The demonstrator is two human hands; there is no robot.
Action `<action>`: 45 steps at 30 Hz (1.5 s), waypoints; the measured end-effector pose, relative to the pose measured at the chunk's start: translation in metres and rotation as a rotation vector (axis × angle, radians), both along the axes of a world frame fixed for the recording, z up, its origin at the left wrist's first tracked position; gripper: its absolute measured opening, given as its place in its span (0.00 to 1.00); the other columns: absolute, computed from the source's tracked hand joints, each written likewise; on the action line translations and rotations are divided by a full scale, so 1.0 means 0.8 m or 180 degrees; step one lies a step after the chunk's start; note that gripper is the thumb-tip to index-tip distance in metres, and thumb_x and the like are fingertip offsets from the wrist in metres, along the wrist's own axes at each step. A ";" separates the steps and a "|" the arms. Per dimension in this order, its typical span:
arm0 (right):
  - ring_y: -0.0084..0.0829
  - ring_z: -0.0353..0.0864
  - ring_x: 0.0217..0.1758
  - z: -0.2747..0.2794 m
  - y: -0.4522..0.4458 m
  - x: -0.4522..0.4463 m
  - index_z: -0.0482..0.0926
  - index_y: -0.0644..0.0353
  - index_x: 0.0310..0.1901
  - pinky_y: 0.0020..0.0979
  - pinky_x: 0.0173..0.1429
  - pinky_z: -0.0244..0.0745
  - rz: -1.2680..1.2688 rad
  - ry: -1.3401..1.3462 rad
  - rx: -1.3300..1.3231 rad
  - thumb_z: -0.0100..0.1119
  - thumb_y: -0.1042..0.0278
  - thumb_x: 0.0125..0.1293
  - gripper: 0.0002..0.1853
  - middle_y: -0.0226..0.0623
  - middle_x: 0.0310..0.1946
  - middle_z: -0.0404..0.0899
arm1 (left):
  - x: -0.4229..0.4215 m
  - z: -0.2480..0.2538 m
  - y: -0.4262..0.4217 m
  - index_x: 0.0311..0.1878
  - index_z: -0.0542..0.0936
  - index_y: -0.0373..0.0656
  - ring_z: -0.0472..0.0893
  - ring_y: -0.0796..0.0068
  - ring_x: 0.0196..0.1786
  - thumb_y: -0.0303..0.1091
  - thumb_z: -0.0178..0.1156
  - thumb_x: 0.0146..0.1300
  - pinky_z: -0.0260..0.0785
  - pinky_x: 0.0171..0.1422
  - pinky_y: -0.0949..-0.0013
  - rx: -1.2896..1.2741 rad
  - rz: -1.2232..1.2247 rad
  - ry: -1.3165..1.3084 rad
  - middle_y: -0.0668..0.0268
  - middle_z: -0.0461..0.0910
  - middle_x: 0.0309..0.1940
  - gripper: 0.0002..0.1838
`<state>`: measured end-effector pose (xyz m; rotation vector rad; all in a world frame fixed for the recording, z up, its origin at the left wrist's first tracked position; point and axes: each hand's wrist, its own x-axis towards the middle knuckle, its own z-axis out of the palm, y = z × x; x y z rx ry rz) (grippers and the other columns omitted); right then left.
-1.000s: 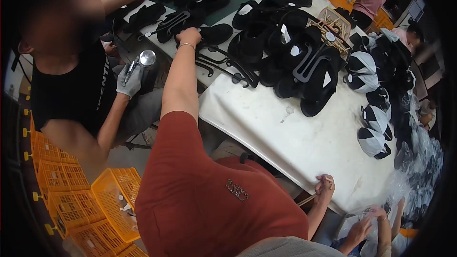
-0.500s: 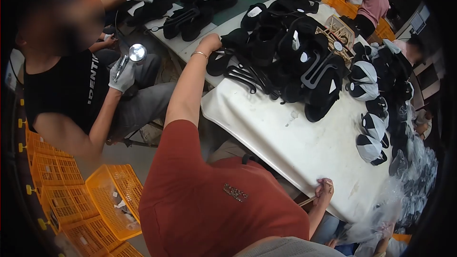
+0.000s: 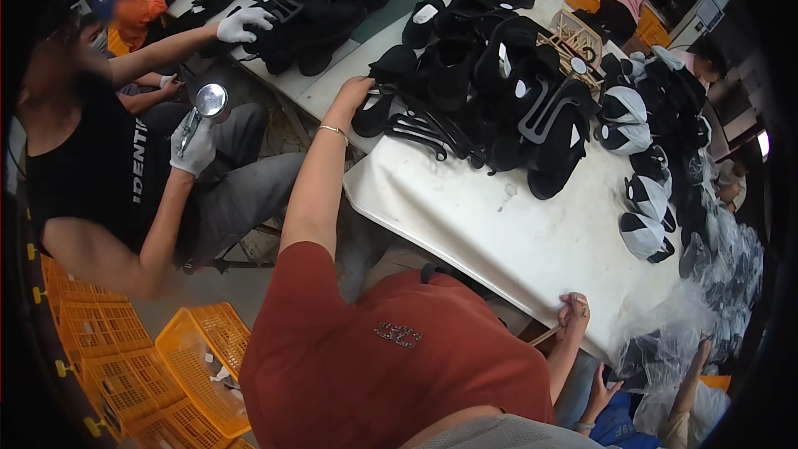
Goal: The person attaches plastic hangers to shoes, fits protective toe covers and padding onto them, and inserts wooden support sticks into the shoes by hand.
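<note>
My left hand (image 3: 356, 91) reaches out to the near left end of a heap of black shoes. Its fingers are closed at the edge of a black shoe (image 3: 373, 113), and their tips are partly hidden. Beside it lie several black plastic shoe hangers (image 3: 426, 135). Low on the right, my right hand (image 3: 573, 309) is closed at the white table's (image 3: 490, 224) near edge. A thin wooden stick (image 3: 545, 335) pokes out of that fist, its other end covered by the fingers.
A box of wooden sticks (image 3: 575, 36) stands behind the shoe heap. Shoes with white wrapping (image 3: 636, 124) line the right side, near clear plastic bags (image 3: 716, 283). At left, a gloved co-worker holds a round shiny tool (image 3: 211, 101); orange crates (image 3: 202, 366) sit below.
The whole view has shifted slightly. My two hands stay near the same places. A person's hands and blue clothing show more at the lower right, beside the plastic bags.
</note>
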<state>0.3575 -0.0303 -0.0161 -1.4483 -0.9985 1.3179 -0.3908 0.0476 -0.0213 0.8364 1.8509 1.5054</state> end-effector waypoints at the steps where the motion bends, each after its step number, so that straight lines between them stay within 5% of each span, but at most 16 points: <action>1: 0.18 0.69 0.15 0.002 0.000 -0.001 0.78 0.60 0.42 0.19 0.15 0.50 -0.0021 -0.0009 -0.0003 0.64 0.64 0.71 0.09 0.40 0.33 0.84 | 0.003 0.001 -0.003 0.46 0.85 0.27 0.83 0.65 0.42 0.41 0.61 0.69 0.73 0.52 0.62 0.0160 -0.0032 -0.0308 0.57 0.87 0.39 0.21; 6: 0.18 0.68 0.15 0.001 -0.001 -0.001 0.78 0.59 0.41 0.19 0.15 0.50 0.0049 0.0001 0.0022 0.63 0.64 0.72 0.08 0.40 0.34 0.84 | 0.016 0.007 -0.019 0.48 0.84 0.29 0.81 0.69 0.43 0.41 0.61 0.70 0.71 0.51 0.65 0.0333 0.0318 -0.0548 0.59 0.86 0.39 0.20; 9: 0.18 0.68 0.16 0.003 -0.004 -0.007 0.78 0.59 0.42 0.19 0.16 0.50 -0.0049 0.0018 0.0045 0.63 0.64 0.73 0.08 0.40 0.34 0.84 | 0.020 -0.004 -0.032 0.48 0.84 0.32 0.79 0.73 0.42 0.42 0.60 0.72 0.70 0.50 0.66 0.1035 0.1249 -0.0640 0.63 0.85 0.38 0.18; 11: 0.18 0.68 0.16 -0.001 -0.006 -0.007 0.78 0.60 0.42 0.19 0.16 0.50 -0.0149 0.0017 0.0019 0.62 0.65 0.73 0.08 0.40 0.34 0.84 | 0.042 -0.013 -0.053 0.47 0.84 0.32 0.80 0.68 0.45 0.40 0.58 0.74 0.71 0.55 0.64 0.1145 0.1262 -0.0652 0.63 0.83 0.37 0.17; 15: 0.18 0.66 0.15 -0.004 -0.006 -0.008 0.79 0.61 0.43 0.20 0.15 0.49 -0.0182 0.0050 0.0102 0.64 0.63 0.72 0.10 0.40 0.34 0.84 | 0.146 0.000 -0.136 0.59 0.79 0.31 0.75 0.53 0.63 0.34 0.50 0.77 0.65 0.71 0.58 0.1247 0.2166 0.1415 0.50 0.75 0.60 0.17; 20: 0.17 0.70 0.17 -0.003 -0.010 -0.009 0.78 0.58 0.41 0.18 0.17 0.52 -0.0067 0.0118 0.0081 0.63 0.64 0.73 0.08 0.39 0.35 0.84 | 0.316 0.021 -0.203 0.62 0.77 0.35 0.71 0.55 0.68 0.28 0.52 0.73 0.62 0.74 0.56 0.1122 0.1087 0.1664 0.50 0.70 0.66 0.17; 22: 0.18 0.69 0.17 0.000 -0.012 -0.013 0.79 0.57 0.41 0.19 0.18 0.52 -0.0083 0.0132 0.0048 0.63 0.63 0.72 0.07 0.38 0.34 0.84 | 0.357 0.036 -0.216 0.62 0.77 0.35 0.70 0.53 0.69 0.26 0.52 0.72 0.61 0.75 0.55 0.0944 -0.0122 0.2479 0.50 0.69 0.67 0.18; 25: 0.18 0.70 0.18 0.002 -0.018 -0.020 0.79 0.57 0.41 0.19 0.19 0.53 -0.0196 0.0253 0.0071 0.62 0.64 0.73 0.06 0.37 0.34 0.84 | 0.406 0.039 -0.210 0.63 0.77 0.34 0.73 0.49 0.68 0.25 0.54 0.70 0.65 0.73 0.55 0.1181 -0.0909 0.1952 0.46 0.70 0.68 0.19; 31: 0.20 0.75 0.21 0.006 -0.028 -0.026 0.79 0.58 0.43 0.19 0.21 0.59 -0.0339 0.0542 0.0118 0.62 0.62 0.74 0.09 0.37 0.35 0.86 | 0.477 0.057 -0.172 0.50 0.83 0.35 0.86 0.55 0.47 0.22 0.56 0.70 0.77 0.53 0.61 0.1108 -0.2713 0.1294 0.52 0.84 0.48 0.10; 37: 0.21 0.77 0.23 0.027 -0.019 -0.026 0.80 0.60 0.45 0.20 0.25 0.65 0.0103 0.0454 -0.0147 0.53 0.75 0.68 0.07 0.35 0.35 0.85 | 0.554 0.078 -0.098 0.50 0.83 0.35 0.87 0.60 0.42 0.25 0.56 0.73 0.79 0.48 0.64 0.1236 -0.3569 0.1062 0.53 0.85 0.45 0.09; 39: 0.20 0.76 0.23 0.037 -0.007 -0.017 0.80 0.61 0.48 0.21 0.25 0.67 0.0260 0.0294 0.0136 0.59 0.69 0.72 0.08 0.34 0.36 0.85 | 0.584 0.080 -0.067 0.50 0.83 0.34 0.88 0.62 0.43 0.27 0.54 0.75 0.79 0.48 0.64 0.1123 -0.3789 0.0710 0.54 0.85 0.46 0.10; 41: 0.22 0.77 0.28 0.062 0.013 -0.012 0.80 0.63 0.48 0.23 0.31 0.74 0.0202 0.0292 0.0385 0.52 0.80 0.63 0.13 0.33 0.35 0.82 | 0.622 0.072 -0.033 0.50 0.83 0.34 0.87 0.67 0.42 0.29 0.52 0.77 0.79 0.48 0.65 0.1179 -0.3850 0.0623 0.57 0.85 0.46 0.12; 45: 0.20 0.78 0.31 0.102 0.060 0.009 0.80 0.64 0.49 0.26 0.31 0.76 -0.0270 -0.0451 0.0851 0.50 0.81 0.63 0.14 0.33 0.35 0.83 | 0.687 0.033 0.017 0.57 0.81 0.38 0.83 0.80 0.42 0.34 0.49 0.81 0.71 0.46 0.74 0.0540 -0.3853 -0.0698 0.65 0.86 0.49 0.15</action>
